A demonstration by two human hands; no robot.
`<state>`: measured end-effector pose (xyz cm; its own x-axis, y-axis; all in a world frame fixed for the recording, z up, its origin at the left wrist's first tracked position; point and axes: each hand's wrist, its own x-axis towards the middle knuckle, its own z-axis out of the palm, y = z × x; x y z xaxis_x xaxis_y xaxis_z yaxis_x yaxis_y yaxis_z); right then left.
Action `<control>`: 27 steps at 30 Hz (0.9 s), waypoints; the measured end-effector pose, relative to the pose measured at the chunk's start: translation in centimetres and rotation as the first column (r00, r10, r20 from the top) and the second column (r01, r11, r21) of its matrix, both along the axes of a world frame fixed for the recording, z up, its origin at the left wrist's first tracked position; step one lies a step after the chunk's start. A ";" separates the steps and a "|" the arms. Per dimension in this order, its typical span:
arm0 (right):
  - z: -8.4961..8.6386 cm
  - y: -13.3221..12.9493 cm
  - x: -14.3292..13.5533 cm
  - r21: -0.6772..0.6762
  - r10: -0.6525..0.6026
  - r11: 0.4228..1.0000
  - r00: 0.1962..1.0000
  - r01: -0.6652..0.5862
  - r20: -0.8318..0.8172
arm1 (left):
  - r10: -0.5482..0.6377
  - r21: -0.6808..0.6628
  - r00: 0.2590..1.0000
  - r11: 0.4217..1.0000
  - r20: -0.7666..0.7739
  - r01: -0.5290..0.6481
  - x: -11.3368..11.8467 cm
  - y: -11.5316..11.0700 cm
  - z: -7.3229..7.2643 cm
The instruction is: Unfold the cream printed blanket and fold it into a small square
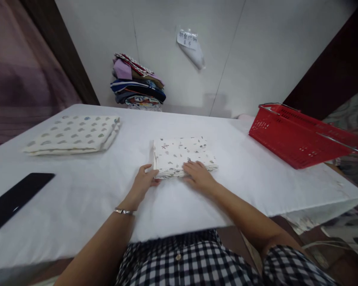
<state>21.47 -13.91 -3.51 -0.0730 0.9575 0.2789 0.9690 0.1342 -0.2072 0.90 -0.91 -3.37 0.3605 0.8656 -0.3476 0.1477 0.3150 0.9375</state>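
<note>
A white cloth [181,153] with small printed motifs lies folded in a neat rectangle on the table in front of me. At its near left corner, my left hand [141,182] has its fingertips closed about the edge; a bracelet [123,211] circles that wrist. My right hand [201,177] rests flat on the near edge of the same cloth, right of the middle, fingers stretched out. Layered folds show along the near side between the two hands.
A larger folded cream cloth [74,135] lies at the left on the white-covered table [226,155]. Nearer is a black phone-like slab [18,198]. The red basket [301,137] stands at the right edge. A fabric stack [139,83] rises behind the table, below a wall note [187,39].
</note>
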 end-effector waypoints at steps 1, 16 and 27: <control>-0.2 -1.3 1.8 -0.025 -0.067 0.997 0.998 0.067 0.005 | 0.000 -0.001 1.000 1.000 0.003 0.000 0.0 0.0 0.0; 1.5 -2.4 11.3 -0.655 -0.721 0.675 0.115 0.341 -0.683 | -0.104 -0.085 0.994 0.991 0.016 0.105 -0.8 0.0 0.8; 2.6 -2.6 11.8 -0.649 -0.692 0.717 0.152 0.253 -0.705 | -0.167 -0.029 0.984 0.986 -0.069 0.165 -0.6 -1.0 1.3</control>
<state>33.31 -16.53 -0.87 0.4981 0.7148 -0.4908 -0.0165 -0.5581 -0.8296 0.31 -1.91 -2.09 0.4722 0.7871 -0.3968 0.2652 0.3024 0.9155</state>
